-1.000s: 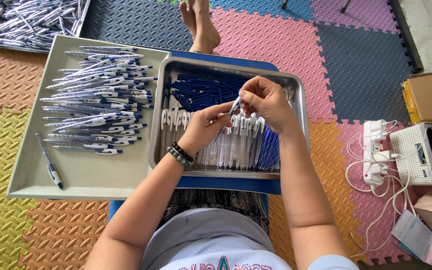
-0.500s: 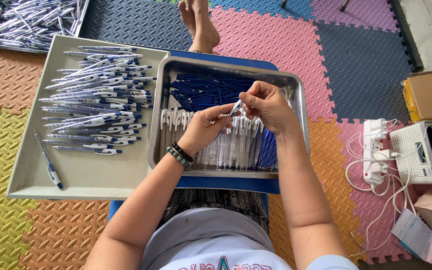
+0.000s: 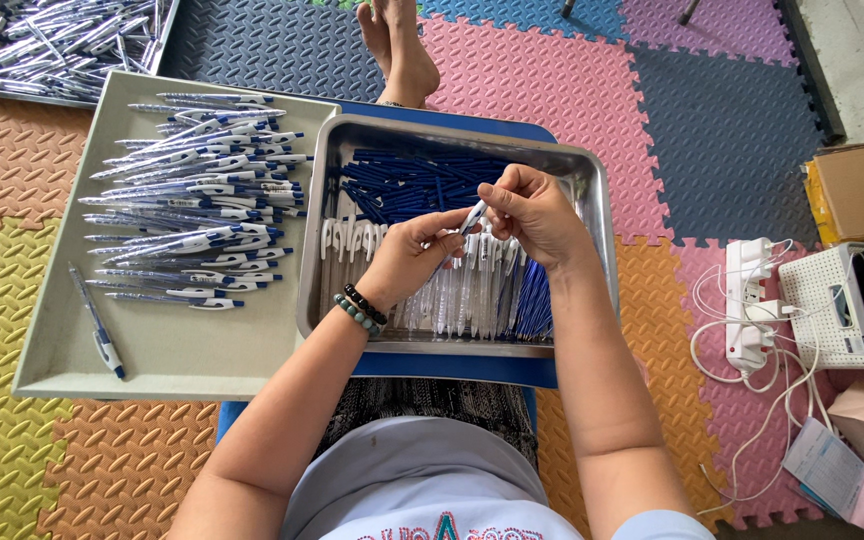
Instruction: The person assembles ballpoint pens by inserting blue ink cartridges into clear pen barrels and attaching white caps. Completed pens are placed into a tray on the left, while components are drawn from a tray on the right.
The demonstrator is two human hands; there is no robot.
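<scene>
floor of interlocking foam mats (image 3: 572,80) in pink, blue, orange and yellow; low blue bench (image 3: 452,368) across the seated person's lap.

left hand (image 3: 412,255) and right hand (image 3: 530,212) meet over the steel tray (image 3: 600,250), both pinched on one pen (image 3: 472,216), clear barrel with blue tip. fingers of each hand closed narrow around it, left from below, right from above. which part each hand grips is hard to tell; fingers cover the joint.

bead bracelets (image 3: 360,308) on left wrist.

under the hands, in the steel tray: a row of clear barrels with white clips (image 3: 352,238) along the near half, blue refill sticks (image 3: 402,185) piled in the far half.

just left, touching the steel tray: flat grey tray (image 3: 152,370) with a heap of finished pens (image 3: 192,210), one stray pen (image 3: 97,335) lying apart near its front left corner.

far upper left, second metal tray of pens (image 3: 62,50). bare feet (image 3: 402,50) beyond the bench.

right side on the mats: white power strip (image 3: 749,315) with cables, white box-shaped device (image 3: 837,305), cardboard box (image 3: 857,192).
</scene>
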